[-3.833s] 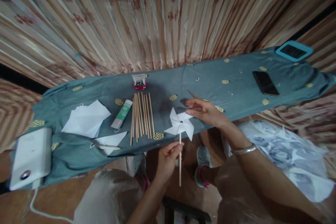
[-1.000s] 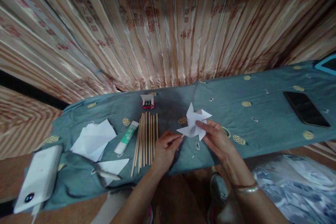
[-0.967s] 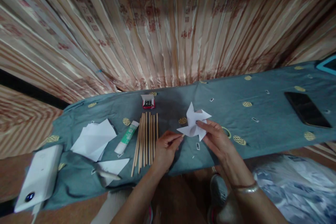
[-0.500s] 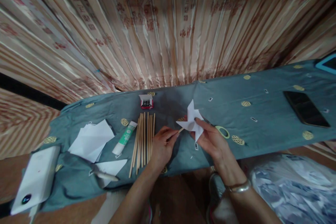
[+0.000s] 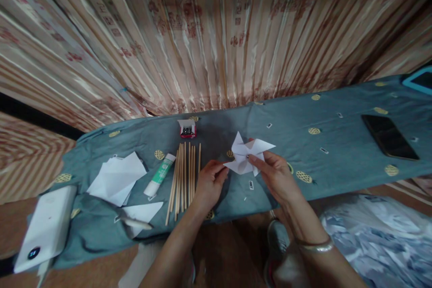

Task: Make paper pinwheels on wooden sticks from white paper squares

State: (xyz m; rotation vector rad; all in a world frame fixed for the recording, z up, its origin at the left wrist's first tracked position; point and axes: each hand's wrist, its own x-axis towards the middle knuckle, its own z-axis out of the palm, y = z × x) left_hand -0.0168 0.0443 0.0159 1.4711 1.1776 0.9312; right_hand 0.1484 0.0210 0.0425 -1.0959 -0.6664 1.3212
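A white paper pinwheel (image 5: 249, 154) is held just above the blue-grey cloth of the table (image 5: 337, 162). My right hand (image 5: 277, 176) pinches it near its dark centre pin, fingers closed on the paper. My left hand (image 5: 209, 182) is closed beside the pinwheel's left edge, gripping what looks like the end of its wooden stick, mostly hidden by the fingers. A row of several wooden sticks (image 5: 185, 173) lies just left of my left hand.
A green-and-white glue tube (image 5: 159, 174), white paper sheets (image 5: 118, 177) and scissors (image 5: 135, 222) lie left. A small red box (image 5: 188, 129) sits at the back. A white power bank (image 5: 45, 227) rests far left, a black phone (image 5: 388, 136) at right.
The pinwheel came up from below the table edge onto the cloth. In the last second my right hand turned it slightly, and the left hand stayed closed beside it.
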